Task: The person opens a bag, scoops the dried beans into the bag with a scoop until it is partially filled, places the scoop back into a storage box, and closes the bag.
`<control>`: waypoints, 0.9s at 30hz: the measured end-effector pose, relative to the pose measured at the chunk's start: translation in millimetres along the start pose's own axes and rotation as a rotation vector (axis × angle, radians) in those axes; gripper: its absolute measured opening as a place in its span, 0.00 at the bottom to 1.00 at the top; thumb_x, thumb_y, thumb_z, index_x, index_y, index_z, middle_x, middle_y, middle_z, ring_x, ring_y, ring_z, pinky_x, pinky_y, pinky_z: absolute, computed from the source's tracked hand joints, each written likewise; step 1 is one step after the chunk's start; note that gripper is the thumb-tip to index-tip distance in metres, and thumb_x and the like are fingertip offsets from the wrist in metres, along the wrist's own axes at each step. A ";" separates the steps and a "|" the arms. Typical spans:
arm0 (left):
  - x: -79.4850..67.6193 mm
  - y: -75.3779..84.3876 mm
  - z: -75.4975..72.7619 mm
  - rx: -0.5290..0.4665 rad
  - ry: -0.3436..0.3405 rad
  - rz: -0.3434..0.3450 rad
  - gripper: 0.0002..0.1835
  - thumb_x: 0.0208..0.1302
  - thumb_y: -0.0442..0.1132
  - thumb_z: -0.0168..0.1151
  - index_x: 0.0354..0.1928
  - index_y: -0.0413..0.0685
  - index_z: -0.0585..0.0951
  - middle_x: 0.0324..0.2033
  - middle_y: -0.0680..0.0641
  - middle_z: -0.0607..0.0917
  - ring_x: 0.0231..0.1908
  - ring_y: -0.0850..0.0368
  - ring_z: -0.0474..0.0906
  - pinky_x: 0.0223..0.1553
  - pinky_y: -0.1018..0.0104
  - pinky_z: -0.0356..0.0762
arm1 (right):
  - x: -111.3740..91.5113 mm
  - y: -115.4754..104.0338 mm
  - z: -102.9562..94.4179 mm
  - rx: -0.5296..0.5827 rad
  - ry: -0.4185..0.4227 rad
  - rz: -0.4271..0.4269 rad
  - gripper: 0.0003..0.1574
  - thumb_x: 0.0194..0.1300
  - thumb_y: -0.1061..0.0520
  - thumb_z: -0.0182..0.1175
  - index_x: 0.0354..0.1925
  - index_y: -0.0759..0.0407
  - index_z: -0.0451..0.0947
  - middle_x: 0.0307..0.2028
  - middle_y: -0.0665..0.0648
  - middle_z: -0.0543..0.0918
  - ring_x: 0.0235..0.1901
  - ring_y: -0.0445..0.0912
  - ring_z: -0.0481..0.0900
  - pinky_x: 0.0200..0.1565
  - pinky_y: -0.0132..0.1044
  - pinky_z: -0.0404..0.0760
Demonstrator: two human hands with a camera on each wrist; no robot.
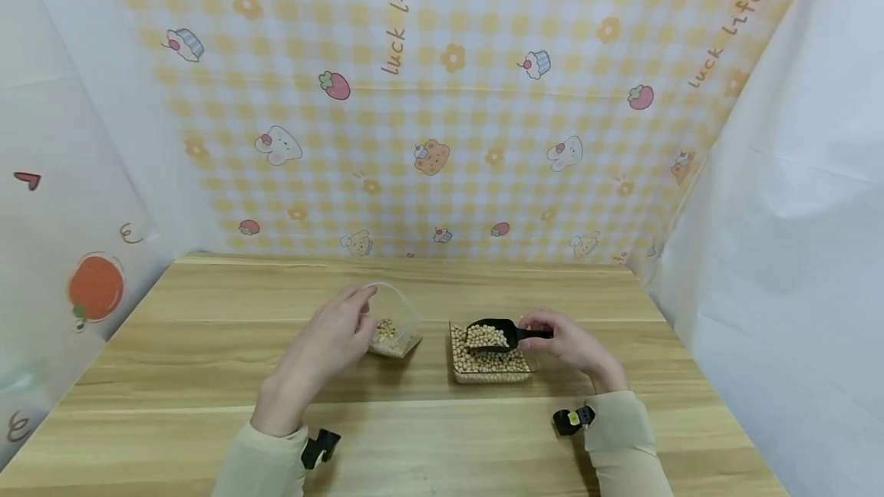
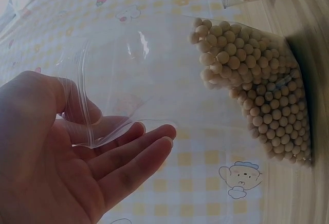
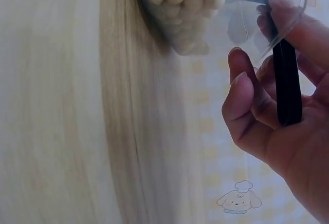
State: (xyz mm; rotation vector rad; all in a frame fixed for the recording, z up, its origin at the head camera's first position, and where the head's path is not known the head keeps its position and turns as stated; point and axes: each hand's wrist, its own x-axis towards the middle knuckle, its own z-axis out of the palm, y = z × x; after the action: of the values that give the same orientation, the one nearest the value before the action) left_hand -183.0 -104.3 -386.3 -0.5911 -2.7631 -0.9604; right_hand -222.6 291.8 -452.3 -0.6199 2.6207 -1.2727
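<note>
My left hand pinches the top edge of a clear zip bag between thumb and index finger, the other fingers held out loosely. Round pale beans, like soybeans, fill the bottom of the bag, which stands on the table. To its right is a clear rectangular container of the same beans. My right hand grips the handle of a black scoop. Its bowl, heaped with beans, is over the container; whether it touches the beans below cannot be told. In the right wrist view, the handle lies between thumb and fingers.
Both items stand on a light wooden table. A yellow-checked cloth with cartoon prints hangs behind it. White sheets close off both sides. Black wrist devices sit at both sleeves.
</note>
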 end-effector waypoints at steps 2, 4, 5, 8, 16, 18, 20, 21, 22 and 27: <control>0.3 0.7 -0.2 -0.004 -0.003 -0.002 0.27 0.66 0.34 0.47 0.66 0.29 0.68 0.37 0.48 0.74 0.28 0.59 0.67 0.30 0.64 0.70 | -1.1 1.0 -1.6 0.036 -0.003 0.012 0.19 0.62 0.56 0.66 0.51 0.58 0.80 0.49 0.56 0.80 0.50 0.53 0.74 0.53 0.48 0.72; 0.8 1.1 -0.3 -0.005 -0.004 -0.003 0.27 0.66 0.34 0.47 0.66 0.30 0.68 0.37 0.48 0.74 0.27 0.59 0.67 0.29 0.64 0.70 | -2.8 0.7 -4.1 0.063 -0.002 0.022 0.20 0.63 0.56 0.66 0.52 0.58 0.79 0.50 0.57 0.80 0.51 0.53 0.75 0.53 0.45 0.73; 1.2 1.5 -0.3 -0.005 -0.005 -0.002 0.27 0.67 0.34 0.47 0.66 0.30 0.68 0.37 0.47 0.74 0.27 0.59 0.67 0.29 0.64 0.70 | -3.8 0.2 -5.7 0.076 0.002 0.026 0.20 0.63 0.56 0.65 0.53 0.59 0.79 0.50 0.58 0.80 0.51 0.53 0.75 0.53 0.43 0.73; 2.3 1.6 -0.3 -0.003 -0.001 -0.001 0.27 0.66 0.34 0.47 0.66 0.30 0.68 0.37 0.47 0.74 0.27 0.59 0.67 0.29 0.64 0.71 | -7.1 -2.6 -11.3 0.107 0.018 0.030 0.20 0.64 0.57 0.64 0.53 0.63 0.78 0.52 0.61 0.79 0.53 0.54 0.75 0.51 0.39 0.76; 3.5 0.7 -0.6 0.001 0.002 0.013 0.27 0.66 0.33 0.48 0.66 0.29 0.68 0.36 0.48 0.74 0.29 0.58 0.68 0.31 0.63 0.70 | -17.1 -17.4 -25.2 0.093 0.086 0.038 0.19 0.65 0.53 0.65 0.52 0.60 0.79 0.52 0.60 0.79 0.54 0.54 0.73 0.47 0.40 0.78; 3.4 0.2 -0.2 0.003 0.004 0.014 0.27 0.66 0.33 0.48 0.66 0.29 0.68 0.36 0.48 0.74 0.29 0.58 0.67 0.30 0.63 0.70 | -19.0 -23.4 -27.2 0.072 0.108 0.022 0.18 0.64 0.53 0.65 0.51 0.59 0.79 0.50 0.58 0.81 0.52 0.53 0.75 0.47 0.40 0.78; 2.8 0.0 -0.2 0.003 0.006 0.013 0.26 0.66 0.33 0.48 0.65 0.29 0.68 0.36 0.48 0.74 0.28 0.59 0.67 0.30 0.64 0.70 | -20.1 -30.2 -28.0 0.061 0.128 0.007 0.18 0.64 0.53 0.66 0.50 0.57 0.80 0.48 0.56 0.81 0.50 0.50 0.76 0.47 0.40 0.78; 2.3 0.1 -0.2 0.003 0.006 0.013 0.26 0.66 0.33 0.48 0.65 0.28 0.68 0.36 0.48 0.74 0.28 0.59 0.67 0.29 0.64 0.70 | -20.4 -34.5 -27.7 0.054 0.139 -0.002 0.17 0.64 0.53 0.66 0.50 0.57 0.80 0.47 0.56 0.82 0.48 0.50 0.77 0.46 0.39 0.78; 1.8 0.1 -0.2 0.002 0.007 0.011 0.26 0.66 0.33 0.48 0.65 0.28 0.68 0.36 0.48 0.74 0.27 0.59 0.67 0.29 0.64 0.70 | -20.6 -38.8 -27.4 0.041 0.145 -0.020 0.18 0.64 0.53 0.65 0.50 0.57 0.80 0.46 0.56 0.82 0.47 0.49 0.78 0.46 0.39 0.78; -0.2 0.5 0.7 0.009 0.010 0.012 0.26 0.66 0.33 0.48 0.65 0.28 0.69 0.37 0.47 0.75 0.28 0.59 0.67 0.29 0.65 0.70 | -21.4 -65.5 -22.2 -0.028 0.183 -0.079 0.17 0.64 0.53 0.66 0.51 0.55 0.81 0.47 0.52 0.81 0.47 0.47 0.78 0.47 0.39 0.79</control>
State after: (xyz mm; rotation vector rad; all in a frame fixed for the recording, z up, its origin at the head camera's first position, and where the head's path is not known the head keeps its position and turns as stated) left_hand -182.6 -103.6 -386.7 -0.5992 -2.7510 -0.9450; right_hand -191.1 280.8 -388.0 -0.6459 2.7915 -1.3783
